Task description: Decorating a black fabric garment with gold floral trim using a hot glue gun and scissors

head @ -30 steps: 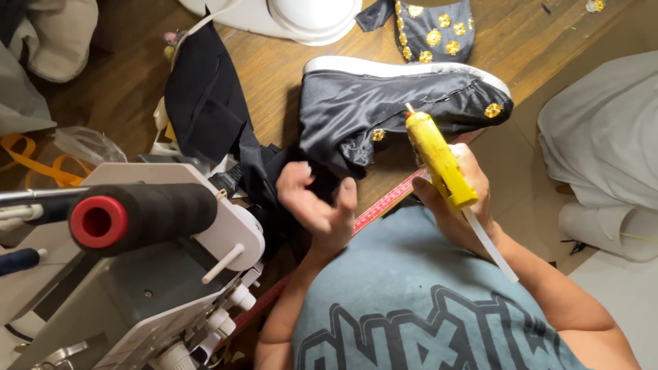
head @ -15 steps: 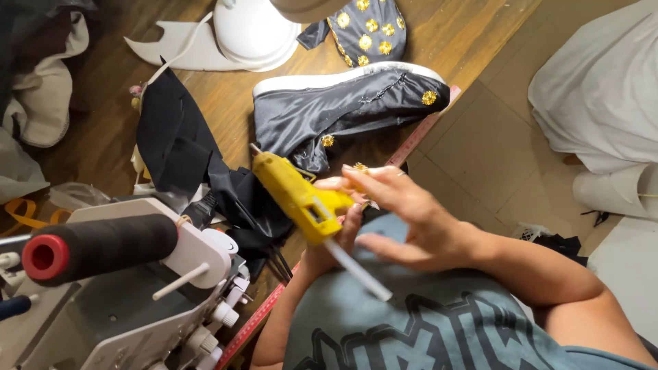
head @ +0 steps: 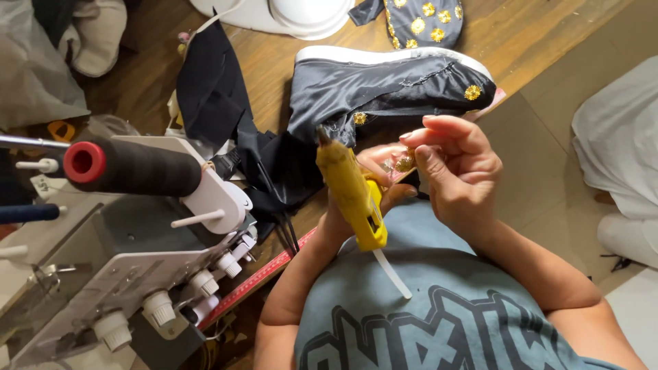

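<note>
- Yellow glue gun (head: pixel 351 192): left hand (head: pixel 343 219) has its grip clamped round the body, nozzle up, white glue stick trailing from the back.
- Gold sequin ornament (head: pixel 403 163): pinched in the right hand (head: pixel 459 171) fingertips, just right of the gun.
- Black satin shoe (head: pixel 391 85) on its side on the wooden counter (head: pixel 528 34), just beyond both hands.
- Sewing machine (head: pixel 116 260) with a dark thread spool (head: pixel 130 166) at left.

Glossy satin shoe (head: pixel 384 89), plastic glue gun (head: pixel 351 195)
</note>
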